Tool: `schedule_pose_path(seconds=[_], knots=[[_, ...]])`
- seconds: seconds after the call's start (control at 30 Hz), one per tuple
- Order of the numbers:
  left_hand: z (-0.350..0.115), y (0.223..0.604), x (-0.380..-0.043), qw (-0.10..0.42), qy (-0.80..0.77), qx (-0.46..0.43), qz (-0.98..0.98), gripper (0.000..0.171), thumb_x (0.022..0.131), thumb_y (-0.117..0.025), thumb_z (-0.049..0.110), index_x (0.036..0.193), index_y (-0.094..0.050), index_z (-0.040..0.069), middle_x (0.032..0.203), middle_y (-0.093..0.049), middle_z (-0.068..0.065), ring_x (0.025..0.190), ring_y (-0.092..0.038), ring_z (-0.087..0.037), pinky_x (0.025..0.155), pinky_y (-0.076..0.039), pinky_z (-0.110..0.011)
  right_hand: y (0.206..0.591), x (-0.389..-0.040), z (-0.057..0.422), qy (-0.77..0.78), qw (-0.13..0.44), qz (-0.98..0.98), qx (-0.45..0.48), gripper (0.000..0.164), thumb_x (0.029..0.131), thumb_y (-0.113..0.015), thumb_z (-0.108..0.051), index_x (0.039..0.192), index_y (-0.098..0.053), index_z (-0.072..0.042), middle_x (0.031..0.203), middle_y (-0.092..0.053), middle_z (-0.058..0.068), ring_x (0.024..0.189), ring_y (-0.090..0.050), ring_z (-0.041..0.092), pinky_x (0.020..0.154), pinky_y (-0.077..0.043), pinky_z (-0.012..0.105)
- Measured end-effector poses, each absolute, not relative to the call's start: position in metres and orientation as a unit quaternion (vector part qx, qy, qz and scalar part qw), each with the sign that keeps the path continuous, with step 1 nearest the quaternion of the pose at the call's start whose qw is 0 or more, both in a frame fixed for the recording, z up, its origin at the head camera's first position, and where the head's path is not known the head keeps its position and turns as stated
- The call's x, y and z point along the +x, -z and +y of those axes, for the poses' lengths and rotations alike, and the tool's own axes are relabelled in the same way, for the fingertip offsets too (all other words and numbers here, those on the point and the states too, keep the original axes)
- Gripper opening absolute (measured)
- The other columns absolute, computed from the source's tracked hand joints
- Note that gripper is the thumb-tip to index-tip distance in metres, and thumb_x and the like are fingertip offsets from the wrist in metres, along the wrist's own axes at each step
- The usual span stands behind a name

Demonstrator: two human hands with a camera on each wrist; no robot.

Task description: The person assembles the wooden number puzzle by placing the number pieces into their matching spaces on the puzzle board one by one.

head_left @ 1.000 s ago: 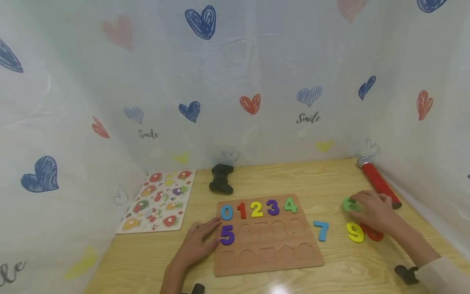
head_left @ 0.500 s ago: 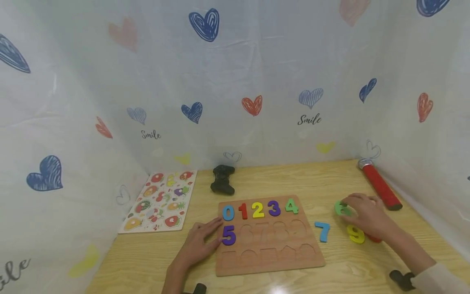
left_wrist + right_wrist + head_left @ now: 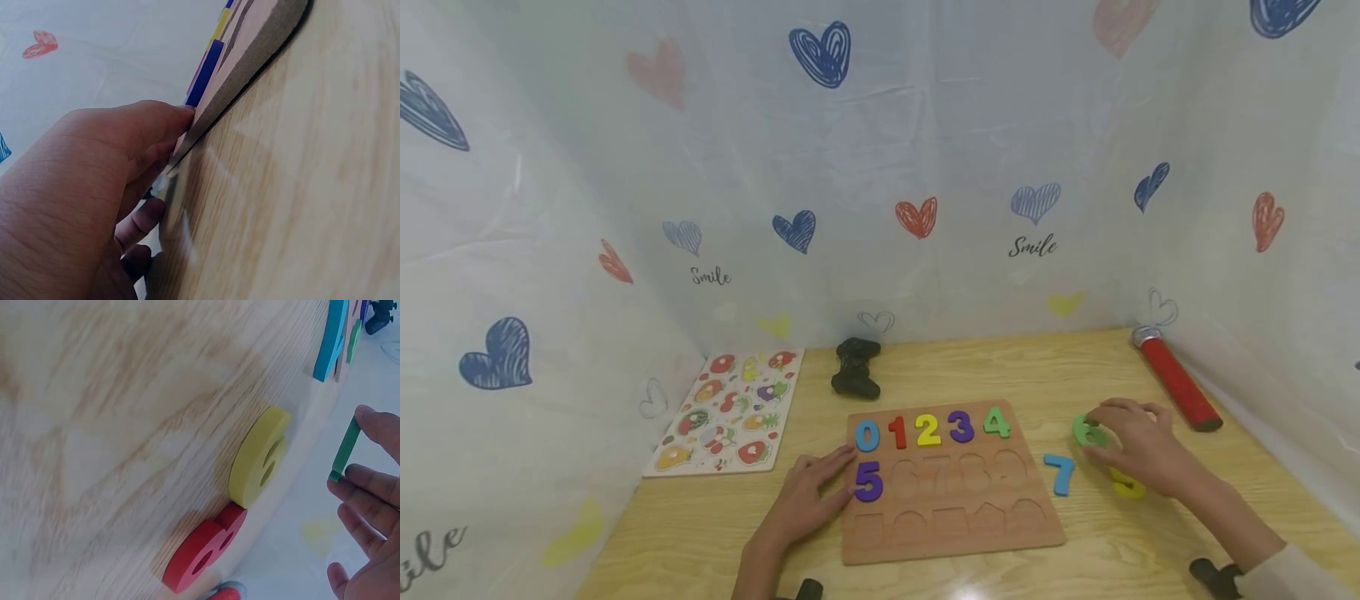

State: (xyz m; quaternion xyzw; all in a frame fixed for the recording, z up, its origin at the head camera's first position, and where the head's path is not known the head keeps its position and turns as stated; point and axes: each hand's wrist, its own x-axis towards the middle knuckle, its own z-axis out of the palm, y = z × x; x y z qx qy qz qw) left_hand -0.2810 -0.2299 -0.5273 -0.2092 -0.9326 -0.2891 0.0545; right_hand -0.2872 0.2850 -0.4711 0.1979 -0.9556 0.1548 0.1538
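My right hand (image 3: 1138, 442) pinches a green number 6 (image 3: 1087, 432) between thumb and fingertips, above the table right of the puzzle board. In the right wrist view the green number 6 (image 3: 345, 450) shows edge-on, held clear of the table. My left hand (image 3: 808, 493) lies at the left edge of the wooden number board (image 3: 955, 537), its fingers reaching the edge beside the blue 0 (image 3: 867, 436) and purple 5 (image 3: 868, 482). In the left wrist view my left hand (image 3: 94, 169) has its thumb against the board edge (image 3: 250, 69), close to the purple 5 (image 3: 205, 72).
A blue 7 (image 3: 1060, 475) lies right of the board. A yellow 9 (image 3: 256, 459) and a red 8 (image 3: 206, 547) lie under the right hand. A red flashlight (image 3: 1180, 382), a black game controller (image 3: 855, 367) and a fruit puzzle board (image 3: 722, 412) stand farther back.
My right hand has moved left with the green number 6, from above the red 8 towards the blue 7. The left hand stays at the board edge.
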Motion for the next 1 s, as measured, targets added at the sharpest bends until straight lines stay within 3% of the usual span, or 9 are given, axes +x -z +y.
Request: schedule_pose_path(seconds=[1.0], knots=[[-0.23,0.528,-0.282,0.054,0.288,-0.214,-0.932,0.055,0.095,-0.063,0.048,0.143,-0.058,0.022,0.15,-0.049,0.01,0.097,-0.042,-0.01,0.084,-0.037,-0.037,0.469,-0.28,0.243,-0.16,0.169,-0.942,0.242,0.037,0.076,-0.088,-0.026,0.106,-0.071,-0.01,0.106,-0.071,0.005,0.118,-0.049,0.039,0.094,-0.022,0.067]])
